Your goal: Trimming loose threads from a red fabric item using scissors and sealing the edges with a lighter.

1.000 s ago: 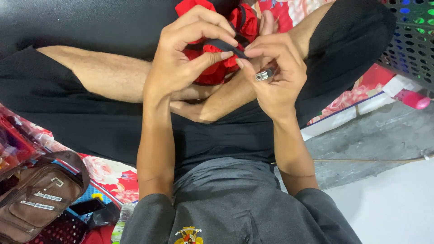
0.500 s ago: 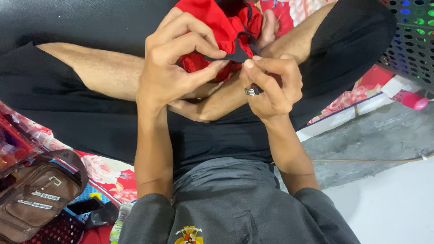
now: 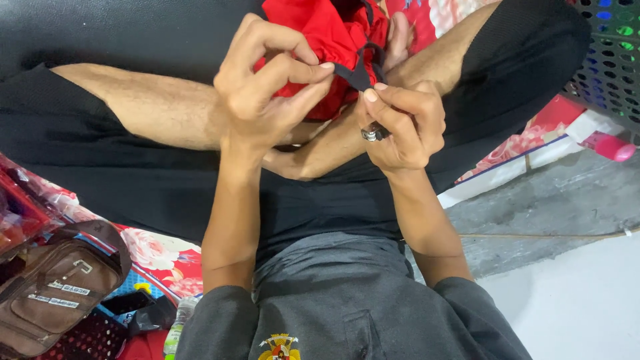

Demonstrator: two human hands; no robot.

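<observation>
Between the two hands, a narrow black strap (image 3: pixel 358 75) is pinched at both ends: the left hand (image 3: pixel 263 90) closes thumb and forefinger on its left end, and the right hand (image 3: pixel 400 123) closes thumb and forefinger on its lower tip, with a small metal piece (image 3: pixel 373 134) tucked under its curled fingers. The strap loops up into a red fabric item (image 3: pixel 320 40), which lies bunched on the person's crossed legs at the top of the view, touching the left hand's knuckles. Both forearms rise from the grey shirt (image 3: pixel 347 307) at the bottom edge and stand close together, so the hands have little side room between them; the legs in black shorts (image 3: pixel 100 160) hem them in on left and right. Outward to the right, a flowered mat (image 3: pixel 527 143) ends at a straight edge against bare grey concrete floor (image 3: pixel 533 213), where open room lies, and a dark perforated basket (image 3: pixel 610 60) stands at the top right corner, its contents hidden. At the lower left, a brown pouch bag (image 3: pixel 53 293) lies closed on the mat, just beside a clear plastic bottle (image 3: pixel 179 320) near the left elbow.
</observation>
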